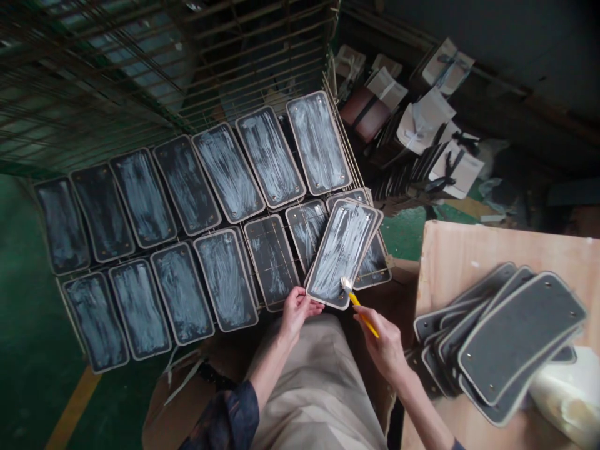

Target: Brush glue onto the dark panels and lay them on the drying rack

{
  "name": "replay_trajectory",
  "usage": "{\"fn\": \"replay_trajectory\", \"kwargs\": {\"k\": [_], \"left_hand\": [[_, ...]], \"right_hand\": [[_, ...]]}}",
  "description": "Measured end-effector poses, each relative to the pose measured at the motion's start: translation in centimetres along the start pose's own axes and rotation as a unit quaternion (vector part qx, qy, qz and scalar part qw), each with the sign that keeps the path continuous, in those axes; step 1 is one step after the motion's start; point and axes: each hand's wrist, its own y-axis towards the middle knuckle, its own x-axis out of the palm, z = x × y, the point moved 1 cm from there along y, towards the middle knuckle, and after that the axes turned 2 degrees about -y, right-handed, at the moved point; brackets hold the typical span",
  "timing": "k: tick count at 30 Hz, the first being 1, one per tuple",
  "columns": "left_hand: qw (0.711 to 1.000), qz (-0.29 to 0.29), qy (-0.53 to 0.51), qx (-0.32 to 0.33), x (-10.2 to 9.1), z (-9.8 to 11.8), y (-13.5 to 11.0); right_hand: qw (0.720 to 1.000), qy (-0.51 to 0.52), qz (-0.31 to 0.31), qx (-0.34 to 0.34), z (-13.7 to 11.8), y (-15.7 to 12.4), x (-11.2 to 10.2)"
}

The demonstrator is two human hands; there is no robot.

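While the left hand [296, 312] holds the near left corner of one streaked panel [340, 250], the right hand [385, 344], apart from it, grips one yellow-handled brush [364, 315], bristles on that panel. It lies just ahead of both hands on the wire rack [345, 132], overlapping others too covered to count; left of these lie five near-row panels [225, 279], beyond them seven far-row panels [228, 172].
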Motion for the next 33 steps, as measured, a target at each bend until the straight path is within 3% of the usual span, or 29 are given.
{"fn": "replay_trajectory", "kwargs": {"k": [4, 7, 11, 17, 20, 27, 30, 33], "left_hand": [[1.0, 0.007, -0.011, 0.0, 0.0, -0.2, 0.1], [1.0, 0.001, -0.012, -0.001, 0.0, -0.2, 0.0], [1.0, 0.005, -0.013, 0.005, 0.2, 0.1, -0.3], [1.0, -0.003, -0.025, 0.006, 0.6, 0.4, -0.8], [0.999, -0.005, -0.032, 0.014, 0.8, 0.9, -1.3], [0.994, -0.075, -0.057, 0.046, 0.8, 3.2, -2.7], [0.996, -0.069, -0.05, 0.041, 0.6, 3.2, -2.4], [0.999, -0.026, -0.029, 0.01, 0.2, 2.1, -1.4]], "right_hand": [[0.995, 0.067, -0.037, 0.071, -1.7, -2.5, 0.2], [0.988, 0.1, -0.028, 0.113, -2.1, -2.3, -1.0], [0.991, 0.096, 0.024, 0.095, -1.6, -1.0, -1.6], [0.986, 0.13, -0.041, 0.101, -2.1, -1.6, -0.8], [0.979, 0.165, 0.015, 0.115, -2.7, -1.2, -2.6], [0.96, 0.136, 0.224, 0.095, -2.8, 0.5, -8.1], [0.968, 0.085, 0.229, 0.056, -2.5, 3.0, -9.1], [0.983, 0.047, 0.178, 0.003, -2.1, 7.7, -8.6]]}}
